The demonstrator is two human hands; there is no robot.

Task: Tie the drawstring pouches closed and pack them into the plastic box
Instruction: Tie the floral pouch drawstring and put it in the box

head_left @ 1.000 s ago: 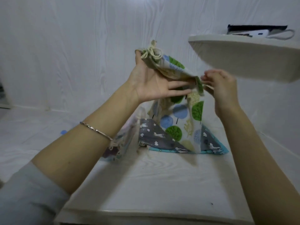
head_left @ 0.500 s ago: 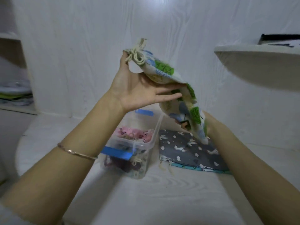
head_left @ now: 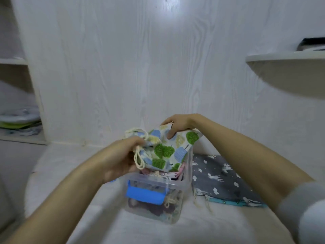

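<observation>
Packing is judged to be well advanced. Nearest on the counter (head_left: pixel 105 217), the clear plastic box (head_left: pixel 158 181) is seen with its blue handle (head_left: pixel 145 195) turned toward the viewer. Dark pouches (head_left: pixel 154 208) with knotted cream cords are pressed against its near wall, and a pink pouch (head_left: pixel 179 170) is laid on top of them, so several are taken as already tied and stowed.

Just above the open box a tree-print pouch (head_left: pixel 165 152) is held; whether it touches the pink one cannot be told. Its neck is gathered and its cream cord (head_left: pixel 139 159) appears knotted, with a loop hanging down. The neck is gripped by the left hand (head_left: pixel 119 157), fingers curled tight round cloth and cord. The far edge is pinched by the right hand (head_left: pixel 177 123), fingers clamped on the cloth. The cloth is pale, printed with green, blue and yellow trees, and looks soft and nearly flat.

To the right, just beside the box, a grey pouch (head_left: pixel 221 180) with white animals is left lying flat, its cord loose. Tying and packing it is judged to remain.
</observation>
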